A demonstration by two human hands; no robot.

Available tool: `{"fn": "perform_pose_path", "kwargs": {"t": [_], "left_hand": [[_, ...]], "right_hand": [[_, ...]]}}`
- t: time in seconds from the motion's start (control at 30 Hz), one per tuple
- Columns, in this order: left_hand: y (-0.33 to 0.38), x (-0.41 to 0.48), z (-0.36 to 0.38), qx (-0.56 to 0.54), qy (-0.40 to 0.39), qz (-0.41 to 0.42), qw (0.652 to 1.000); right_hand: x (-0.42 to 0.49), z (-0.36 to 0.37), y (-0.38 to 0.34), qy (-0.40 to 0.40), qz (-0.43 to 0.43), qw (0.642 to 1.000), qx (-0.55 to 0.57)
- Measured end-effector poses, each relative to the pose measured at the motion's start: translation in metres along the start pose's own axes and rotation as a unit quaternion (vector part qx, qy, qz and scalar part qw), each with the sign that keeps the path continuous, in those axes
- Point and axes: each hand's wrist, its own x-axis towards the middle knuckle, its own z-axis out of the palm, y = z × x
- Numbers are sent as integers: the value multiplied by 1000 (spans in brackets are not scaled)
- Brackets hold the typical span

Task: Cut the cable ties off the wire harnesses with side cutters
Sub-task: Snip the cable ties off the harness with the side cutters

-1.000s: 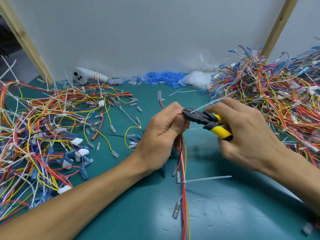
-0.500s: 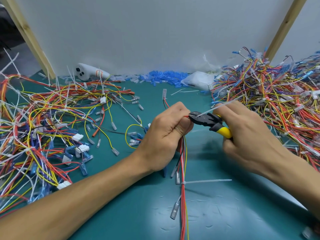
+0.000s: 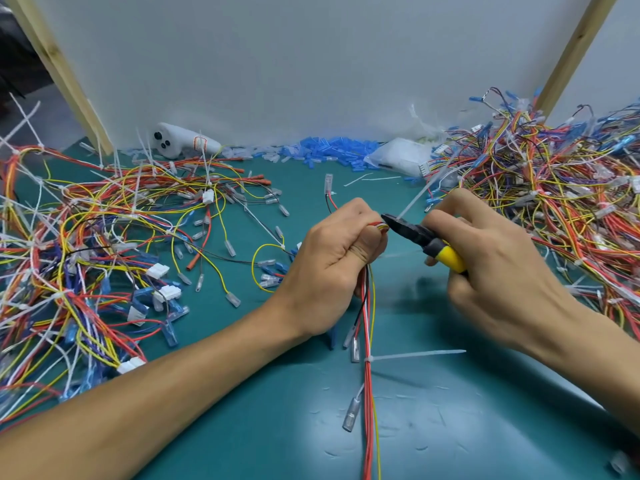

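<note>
Lying in the left part of the frame is a big tangle of wire harnesses (image 3: 86,244), many with white ties standing out of them. Near the centre, the left hand (image 3: 332,265) is curled into a fist around one wire harness (image 3: 367,393), whose red, yellow and black wires run from the fist straight down to the lower edge of the frame, over the green mat (image 3: 485,427). The cable tie (image 3: 414,199) to cut sits at the top of this fist, just above the thumb, and its thin white tail points up and to the right. The side cutters (image 3: 412,233) come in from the right, their long axis slanting down to the right. Their black tip touches the bundle where the tie wraps it; whether the strap is between the blades I cannot tell. The right hand (image 3: 495,271) grips the yellow handles with curled fingers. I judge that the cut needs only a squeeze. Lower on the same harness a second cable tie (image 3: 415,355) sticks out to the right, not yet cut. Another heap of harnesses (image 3: 554,209) fills the right side.
</note>
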Motion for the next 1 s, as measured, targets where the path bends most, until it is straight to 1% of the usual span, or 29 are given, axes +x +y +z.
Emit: {"fn": "perform_pose_path", "kwargs": {"t": [0.1, 0.33, 0.5, 0.67, 0.8, 1.0], "left_hand": [[1, 0, 0, -6, 0, 3, 1000], [0, 0, 0, -2, 7, 9, 1000], [-1, 1, 1, -33, 19, -9, 999], [-1, 0, -1, -46, 42, -20, 998], [2, -1, 0, -52, 37, -24, 998], [4, 0, -2, -28, 44, -15, 998]], "right_hand": [[-1, 1, -1, -4, 0, 1000, 9], [2, -1, -2, 19, -21, 999, 15], [1, -1, -1, 29, -6, 998, -60], [0, 2, 0, 17, 3, 998, -64], [-1, 4, -1, 26, 6, 999, -41], [0, 1, -1, 57, 0, 998, -13]]}}
